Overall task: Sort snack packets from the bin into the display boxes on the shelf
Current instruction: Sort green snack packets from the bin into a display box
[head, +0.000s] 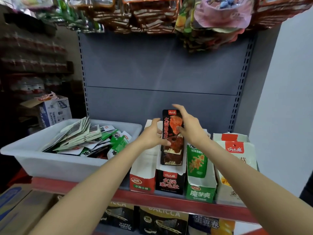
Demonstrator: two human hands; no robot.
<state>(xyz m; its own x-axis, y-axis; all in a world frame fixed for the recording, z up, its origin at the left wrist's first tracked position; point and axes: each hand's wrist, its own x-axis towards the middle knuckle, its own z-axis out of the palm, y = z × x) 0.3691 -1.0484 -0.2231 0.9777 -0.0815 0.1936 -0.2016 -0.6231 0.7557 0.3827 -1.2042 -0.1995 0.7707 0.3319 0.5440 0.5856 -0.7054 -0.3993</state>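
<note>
Left hand (152, 134): fingers curled against the left edge of the black packet (172, 138), thumb raised beside it; it grips the packet from the side.
Right hand (188, 126): fingers spread and bent over the packet's upper right edge, thumb pressed on its front; it holds the packet too.
Black packet: tall, narrow, glossy foil pouch with red print, standing upright, its lower end inside the black display box (169, 182).
Black display box: matt card, open-topped, torn front edge, second from the left on the shelf (169, 199).
Red and white box (143, 177): card, just left of the black one, touching it.
Green box (200, 189): card, just right, with a green pouch (197, 160) upright in it.
Cream box (235, 170): at the right end, with a pale pouch bearing a red label.
Bin (55, 165): white, smooth plastic, rectangular, on the shelf left of the boxes, filled with flat green, white and black packets (88, 138) lying loose and overlapping.
Shelf: grey metal with a red front lip, perforated uprights behind.
</note>
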